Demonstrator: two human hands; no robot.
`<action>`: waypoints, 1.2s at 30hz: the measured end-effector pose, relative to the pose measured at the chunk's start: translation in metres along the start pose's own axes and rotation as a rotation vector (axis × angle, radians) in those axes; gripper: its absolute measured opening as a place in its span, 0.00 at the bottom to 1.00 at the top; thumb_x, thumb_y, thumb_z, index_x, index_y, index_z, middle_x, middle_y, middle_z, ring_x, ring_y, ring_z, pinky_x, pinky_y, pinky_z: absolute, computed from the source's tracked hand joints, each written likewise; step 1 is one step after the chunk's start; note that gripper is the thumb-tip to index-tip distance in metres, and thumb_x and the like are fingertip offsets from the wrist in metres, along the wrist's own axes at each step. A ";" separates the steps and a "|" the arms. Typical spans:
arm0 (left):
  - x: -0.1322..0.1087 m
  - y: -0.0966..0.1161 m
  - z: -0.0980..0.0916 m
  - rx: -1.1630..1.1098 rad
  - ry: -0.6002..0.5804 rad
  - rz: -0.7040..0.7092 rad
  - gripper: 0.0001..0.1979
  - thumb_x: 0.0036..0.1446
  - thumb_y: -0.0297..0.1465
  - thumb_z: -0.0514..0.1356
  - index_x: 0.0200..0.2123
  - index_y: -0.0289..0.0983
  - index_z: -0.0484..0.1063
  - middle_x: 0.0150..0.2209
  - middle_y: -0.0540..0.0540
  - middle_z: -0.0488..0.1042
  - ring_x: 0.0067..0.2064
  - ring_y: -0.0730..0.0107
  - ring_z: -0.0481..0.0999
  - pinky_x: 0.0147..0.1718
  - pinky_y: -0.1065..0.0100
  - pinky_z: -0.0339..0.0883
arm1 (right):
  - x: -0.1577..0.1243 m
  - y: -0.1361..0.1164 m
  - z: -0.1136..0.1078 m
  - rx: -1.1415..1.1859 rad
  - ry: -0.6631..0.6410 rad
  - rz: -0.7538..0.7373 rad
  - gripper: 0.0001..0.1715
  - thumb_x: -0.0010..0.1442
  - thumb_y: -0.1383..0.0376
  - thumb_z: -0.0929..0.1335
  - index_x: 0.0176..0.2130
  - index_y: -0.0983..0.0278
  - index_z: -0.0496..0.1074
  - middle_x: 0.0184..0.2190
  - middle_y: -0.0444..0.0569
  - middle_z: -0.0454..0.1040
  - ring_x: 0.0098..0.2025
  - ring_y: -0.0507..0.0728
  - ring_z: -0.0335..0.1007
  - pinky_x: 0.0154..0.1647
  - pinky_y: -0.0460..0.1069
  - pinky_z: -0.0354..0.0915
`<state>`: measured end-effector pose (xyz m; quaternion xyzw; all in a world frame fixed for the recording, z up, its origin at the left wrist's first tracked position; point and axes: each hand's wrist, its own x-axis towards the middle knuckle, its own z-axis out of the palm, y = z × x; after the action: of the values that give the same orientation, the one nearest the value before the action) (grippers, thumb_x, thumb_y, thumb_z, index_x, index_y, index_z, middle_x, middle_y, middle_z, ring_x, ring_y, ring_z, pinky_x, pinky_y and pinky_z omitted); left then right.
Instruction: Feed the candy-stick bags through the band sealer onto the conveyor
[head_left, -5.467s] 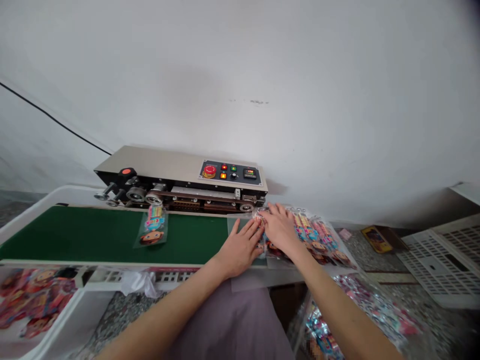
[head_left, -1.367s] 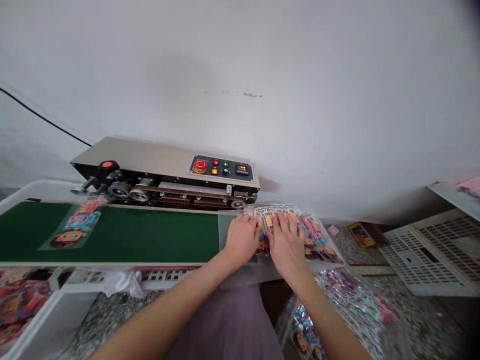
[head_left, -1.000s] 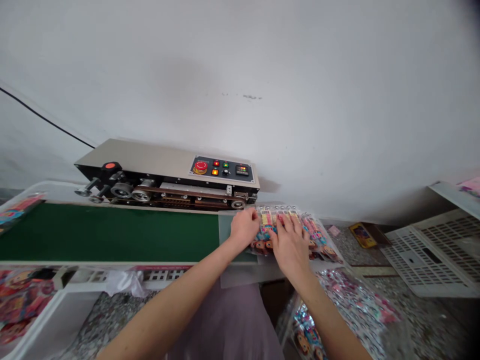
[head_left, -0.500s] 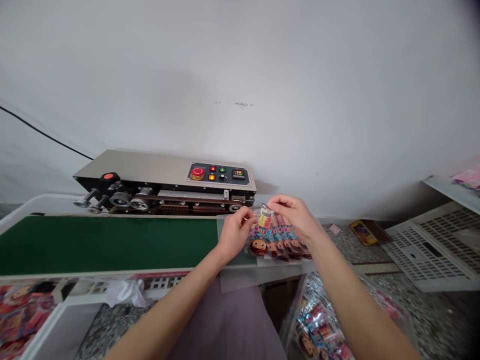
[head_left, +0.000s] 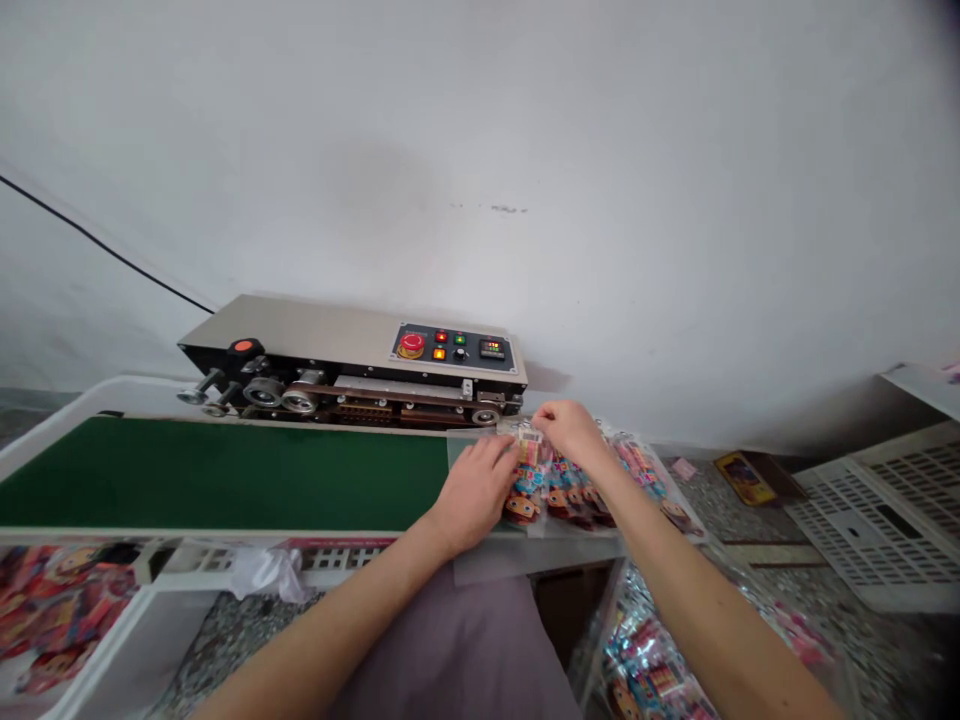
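Note:
My left hand (head_left: 472, 492) lies with fingers stretched out over the left edge of a clear printed packet (head_left: 523, 508). This packet has a cartoon face and a barcode label, and rests flat at the right end of the green belt. My right hand (head_left: 574, 432) is closed in a pinch at the packet's top right corner. Under my right wrist, several similar packets (head_left: 574, 500) overlap in a row, partly hidden by the arm. Just behind the packet stands a band sealing machine (head_left: 345, 345) with lit buttons and a red stop knob.
The green conveyor belt (head_left: 247, 475) runs left along the sealer. More packets fill a clear bag (head_left: 652, 650) below right, and red packets (head_left: 60, 610) lie in a bin at lower left. A white slatted crate (head_left: 885, 520) and a small box (head_left: 746, 478) stand on the right.
The packet, held up between both hands before, now lies flat by the sealer. My left hand has opened out onto it. The view has shifted, showing more packets on the right.

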<state>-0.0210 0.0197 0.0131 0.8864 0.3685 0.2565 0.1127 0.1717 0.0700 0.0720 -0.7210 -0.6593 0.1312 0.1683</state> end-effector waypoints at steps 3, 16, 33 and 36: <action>-0.003 -0.003 0.009 0.097 -0.120 0.158 0.26 0.73 0.39 0.45 0.69 0.35 0.54 0.71 0.39 0.56 0.72 0.56 0.53 0.65 0.53 0.54 | 0.008 -0.008 0.008 -0.083 -0.029 -0.018 0.13 0.57 0.69 0.66 0.26 0.61 0.78 0.22 0.43 0.75 0.26 0.52 0.67 0.29 0.46 0.54; -0.021 -0.014 0.013 0.257 -0.116 -0.057 0.28 0.72 0.43 0.42 0.69 0.37 0.57 0.71 0.39 0.55 0.72 0.51 0.53 0.68 0.33 0.35 | -0.088 0.034 0.009 -0.591 0.219 -0.274 0.20 0.68 0.62 0.63 0.55 0.58 0.76 0.60 0.55 0.70 0.63 0.68 0.57 0.60 0.62 0.57; -0.001 0.017 0.023 0.138 -0.213 0.091 0.30 0.74 0.41 0.38 0.72 0.32 0.47 0.73 0.39 0.48 0.74 0.57 0.45 0.69 0.39 0.39 | -0.093 0.009 0.025 -0.613 0.210 -0.218 0.22 0.69 0.62 0.62 0.57 0.66 0.74 0.67 0.60 0.63 0.69 0.72 0.52 0.67 0.67 0.49; -0.007 0.009 0.025 0.207 -0.212 0.113 0.30 0.74 0.42 0.38 0.73 0.33 0.45 0.73 0.39 0.46 0.74 0.57 0.43 0.69 0.39 0.37 | -0.092 0.009 0.025 -0.597 0.198 -0.242 0.23 0.68 0.64 0.62 0.59 0.61 0.73 0.67 0.58 0.63 0.69 0.71 0.53 0.66 0.67 0.50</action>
<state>-0.0059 0.0084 -0.0072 0.9347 0.3287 0.1282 0.0441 0.1609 -0.0207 0.0423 -0.6643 -0.7298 -0.1592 0.0275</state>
